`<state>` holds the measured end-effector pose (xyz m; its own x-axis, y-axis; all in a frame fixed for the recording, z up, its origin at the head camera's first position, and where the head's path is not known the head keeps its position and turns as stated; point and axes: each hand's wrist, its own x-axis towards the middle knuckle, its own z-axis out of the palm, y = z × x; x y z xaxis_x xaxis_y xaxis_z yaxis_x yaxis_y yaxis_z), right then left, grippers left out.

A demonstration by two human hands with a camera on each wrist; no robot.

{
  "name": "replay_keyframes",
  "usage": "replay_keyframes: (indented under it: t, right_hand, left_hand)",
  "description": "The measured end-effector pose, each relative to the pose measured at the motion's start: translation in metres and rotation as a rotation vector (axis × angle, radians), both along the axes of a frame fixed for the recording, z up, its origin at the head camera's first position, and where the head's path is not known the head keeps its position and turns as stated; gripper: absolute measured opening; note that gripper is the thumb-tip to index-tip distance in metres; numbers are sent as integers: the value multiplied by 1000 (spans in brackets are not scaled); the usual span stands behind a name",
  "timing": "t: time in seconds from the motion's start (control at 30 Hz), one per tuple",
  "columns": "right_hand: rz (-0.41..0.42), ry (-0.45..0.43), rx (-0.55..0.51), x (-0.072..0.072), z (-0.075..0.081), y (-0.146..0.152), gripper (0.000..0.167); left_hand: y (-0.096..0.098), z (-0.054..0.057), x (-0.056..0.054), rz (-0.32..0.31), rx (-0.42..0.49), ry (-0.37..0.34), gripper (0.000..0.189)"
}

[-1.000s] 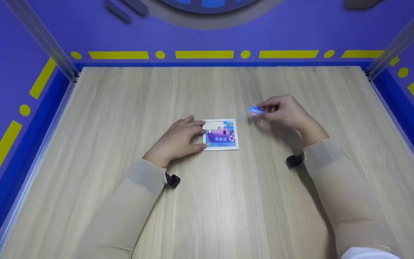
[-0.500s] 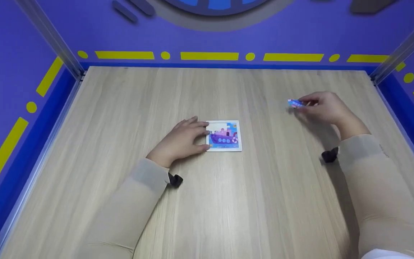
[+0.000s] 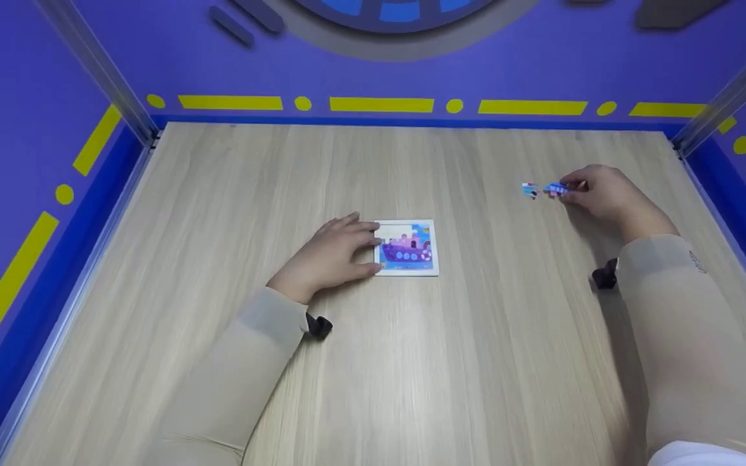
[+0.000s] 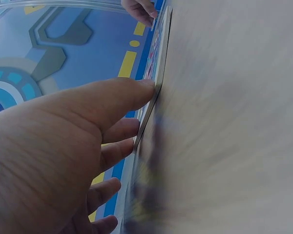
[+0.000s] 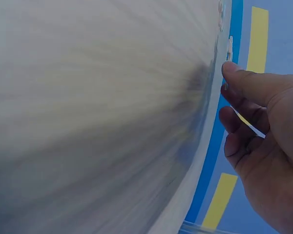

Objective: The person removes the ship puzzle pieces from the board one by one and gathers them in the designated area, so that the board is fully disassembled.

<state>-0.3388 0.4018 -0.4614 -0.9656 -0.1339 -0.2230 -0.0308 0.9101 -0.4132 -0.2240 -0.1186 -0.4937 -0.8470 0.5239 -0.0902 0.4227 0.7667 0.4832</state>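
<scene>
A small white-framed jigsaw puzzle [image 3: 406,273] with a purple ship picture lies on the wooden table. Along its upper left, a pale part of the board shows. Fingers and thumb of my left hand [image 3: 329,259] rest on its left edge; the left wrist view shows the thumb [image 4: 136,92] against the frame's rim. To the right and farther back, my right hand [image 3: 606,194] pinches a small blue and pink puzzle piece [image 3: 555,189] between thumb and fingers, low over the table. Just left of it lies another loose puzzle piece [image 3: 530,189], white, blue and dark.
The light wood table [image 3: 412,375] extends around both hands. Blue-purple panels with yellow markings [image 3: 379,105] stand at its back and sides, with metal posts [image 3: 114,84] at the back corners.
My right hand has moved right, away from the puzzle, with the piece in its fingers. A second loose piece now shows beside it. My left hand stays on the frame.
</scene>
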Motion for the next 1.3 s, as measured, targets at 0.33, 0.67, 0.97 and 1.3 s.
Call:
replay_keyframes:
  t: [0.33,0.67,0.97,1.3]
  right_hand:
    - [-28,-46,23,-3,-2,5,43]
    - [-73,26,-11,1,-1,7,46]
    - [14,125,-96,11,12,-29,46]
    - [105,187,-218,25,25,-87,42]
  left_hand:
    - [3,0,0,0,1,-6,56]
    - [1,1,-1,-7,13,1,56]
    - [0,0,0,-2,1,6,57]
    - [-1,0,-1,-8,-14,13,59]
